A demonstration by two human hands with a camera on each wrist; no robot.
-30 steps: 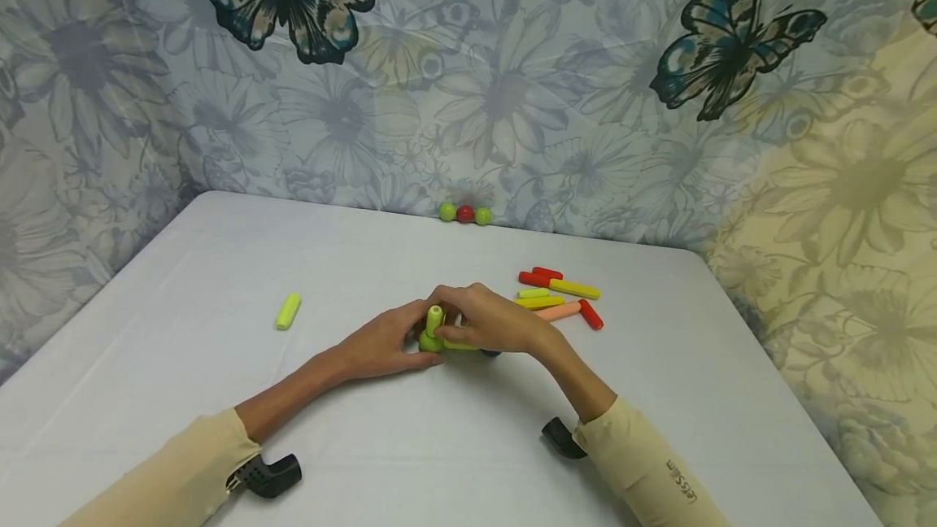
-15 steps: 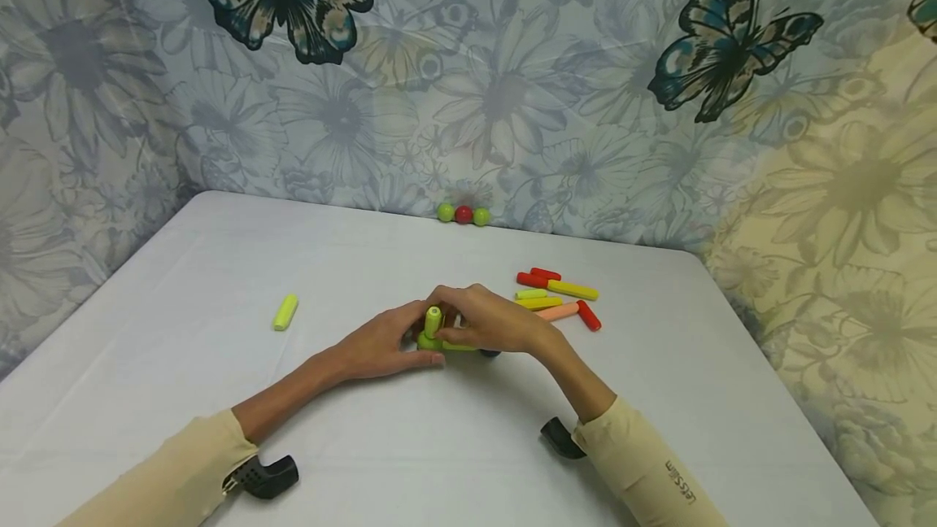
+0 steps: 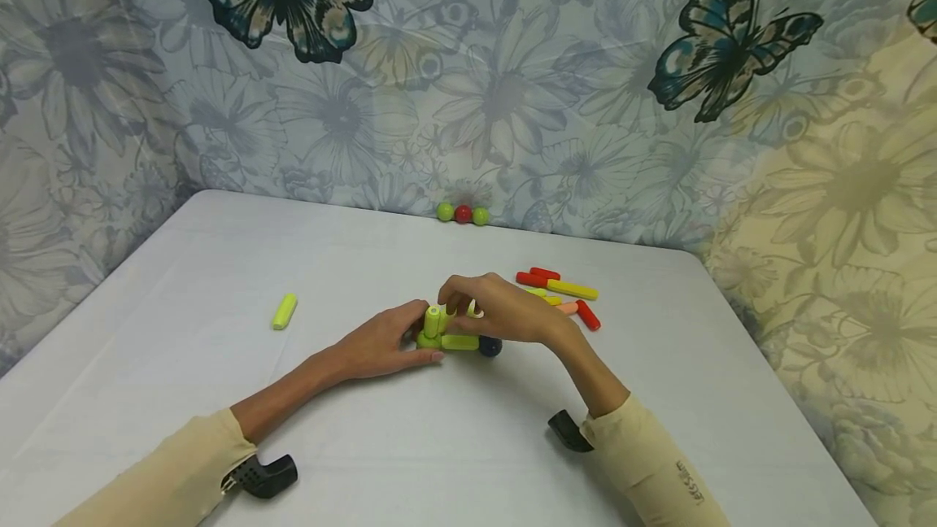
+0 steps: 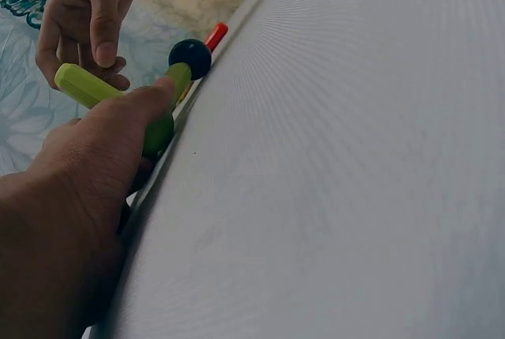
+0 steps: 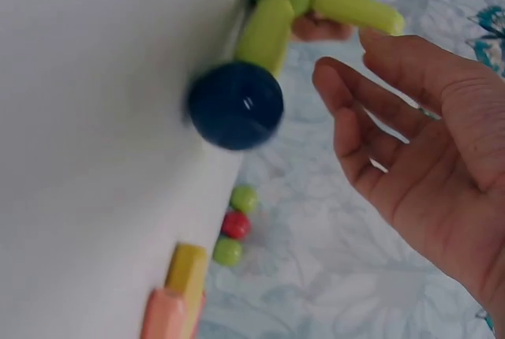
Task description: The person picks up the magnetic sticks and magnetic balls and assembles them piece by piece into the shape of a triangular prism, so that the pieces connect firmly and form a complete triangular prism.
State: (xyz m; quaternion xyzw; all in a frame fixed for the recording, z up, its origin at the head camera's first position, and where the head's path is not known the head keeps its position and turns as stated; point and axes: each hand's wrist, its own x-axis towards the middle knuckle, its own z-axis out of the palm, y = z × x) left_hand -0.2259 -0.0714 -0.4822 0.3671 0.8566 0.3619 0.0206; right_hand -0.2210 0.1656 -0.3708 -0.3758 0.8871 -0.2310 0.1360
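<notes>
My left hand (image 3: 384, 342) grips a green ball (image 3: 428, 342), thumb on the near side and fingers mostly hidden behind it. From that ball a yellow-green stick (image 3: 433, 320) stands up. A second yellow-green stick (image 3: 460, 342) runs rightward from it to a dark blue ball (image 3: 490, 346). My right hand (image 3: 505, 307) hovers just beside and above these joined pieces, fingers loosely bent. In the right wrist view its fingertips (image 5: 325, 71) are apart from the upright stick, with nothing between them. A pale yellow-green bit shows behind this hand in the head view.
One loose yellow-green stick (image 3: 285, 311) lies at left on the white table (image 3: 366, 446). Red sticks (image 3: 589, 315), a yellow stick (image 3: 573, 289) and an orange-pink stick (image 3: 567, 308) lie behind the right hand. Two green balls and a red ball (image 3: 464, 214) line the far edge.
My right hand has come off the joined pieces, moving slightly up and right, so the lying stick and blue ball show more. The left hand keeps its hold on the green ball.
</notes>
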